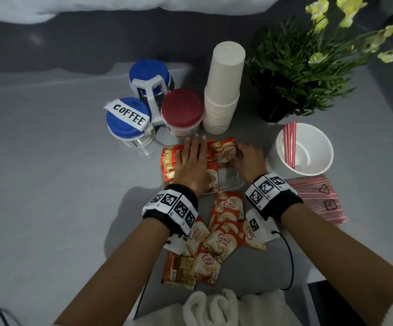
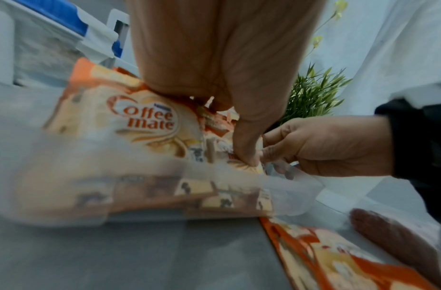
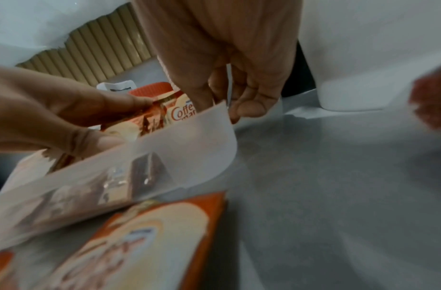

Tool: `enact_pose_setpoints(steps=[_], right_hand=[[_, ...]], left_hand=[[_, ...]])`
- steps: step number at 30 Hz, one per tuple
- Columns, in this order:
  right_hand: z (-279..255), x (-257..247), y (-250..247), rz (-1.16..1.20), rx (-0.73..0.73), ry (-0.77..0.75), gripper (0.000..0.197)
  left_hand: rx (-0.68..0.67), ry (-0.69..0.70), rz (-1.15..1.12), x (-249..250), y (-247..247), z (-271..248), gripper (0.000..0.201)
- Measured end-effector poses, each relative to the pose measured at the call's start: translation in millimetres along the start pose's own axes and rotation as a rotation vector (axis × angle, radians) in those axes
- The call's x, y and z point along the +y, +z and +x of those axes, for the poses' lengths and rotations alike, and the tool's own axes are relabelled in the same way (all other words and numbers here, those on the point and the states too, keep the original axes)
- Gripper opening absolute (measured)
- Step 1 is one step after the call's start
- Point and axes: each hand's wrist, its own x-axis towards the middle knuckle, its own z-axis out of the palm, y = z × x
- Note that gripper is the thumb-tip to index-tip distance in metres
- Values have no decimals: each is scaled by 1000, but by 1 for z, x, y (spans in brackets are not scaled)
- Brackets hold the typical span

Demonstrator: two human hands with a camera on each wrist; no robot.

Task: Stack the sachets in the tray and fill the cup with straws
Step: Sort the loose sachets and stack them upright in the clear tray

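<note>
A clear plastic tray (image 1: 231,184) holds a row of upright orange sachets (image 1: 168,161) on its left side. My left hand (image 1: 192,156) lies flat on that row with straight fingers, pressing it leftward. My right hand (image 1: 237,157) pinches a Coffee mate sachet (image 1: 223,154) and holds it upright in the tray beside the row. In the left wrist view my left thumb (image 2: 246,149) meets the right hand (image 2: 323,149) at a sachet (image 2: 140,121). To the right, the white cup (image 1: 317,165) holds several red-striped straws (image 1: 290,142).
Several loose sachets (image 1: 221,236) lie on the grey table near me. A bag of straws (image 1: 317,198) lies right of the tray. Behind it stand lidded jars (image 1: 181,109), a stack of paper cups (image 1: 223,90) and a potted plant (image 1: 291,74).
</note>
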Motion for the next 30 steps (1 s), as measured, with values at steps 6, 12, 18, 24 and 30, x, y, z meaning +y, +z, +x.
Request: enact_pose_setpoints(steps=[6, 12, 18, 24, 30], right_hand=[[-9, 4, -8, 83, 27, 17, 33], [-34, 6, -16, 189, 131, 2, 42], [-68, 9, -13, 214, 97, -53, 24], [-106, 19, 5, 80, -130, -145, 18], [-132, 17, 14, 41, -217, -104, 48]], left_hand=[[33, 13, -28, -3, -1, -7, 97], [327, 105, -191, 1, -1, -33, 70], [328, 329, -282, 11, 1, -60, 18], [33, 224, -118, 6, 34, -72, 28], [-220, 108, -36, 2, 54, -83, 96]])
